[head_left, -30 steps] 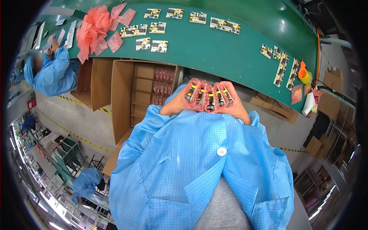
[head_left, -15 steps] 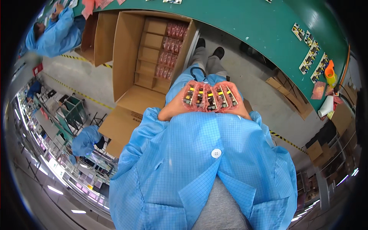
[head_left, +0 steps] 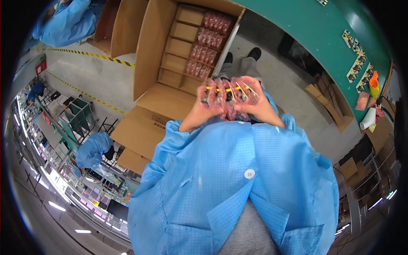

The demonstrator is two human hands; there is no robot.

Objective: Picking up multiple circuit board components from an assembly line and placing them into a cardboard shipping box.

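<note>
Between my two hands is a row of several circuit boards wrapped in pink bubble wrap (head_left: 229, 97), held out in front of my body. My left hand (head_left: 203, 111) grips the row's left end and my right hand (head_left: 260, 108) its right end, thumbs on the near side. Yellow parts and board edges show through the wrap. Beyond the hands stands an open cardboard box (head_left: 148, 49) with cardboard dividers. Its right column has several wrapped bundles (head_left: 203, 54); bare cardboard shows in the left cells.
A green table (head_left: 284, 17) curves along the far right, with bare circuit boards (head_left: 359, 59), an orange-capped bottle (head_left: 374, 85) and a white roll (head_left: 368, 118). More cartons (head_left: 327, 104) stand beneath it. At the far left is a co-worker in a blue sleeve (head_left: 70, 25).
Both hands have moved the wrapped boards slightly away from my body and toward the box, tilting them. The view has shifted, so box and table appear farther right.
</note>
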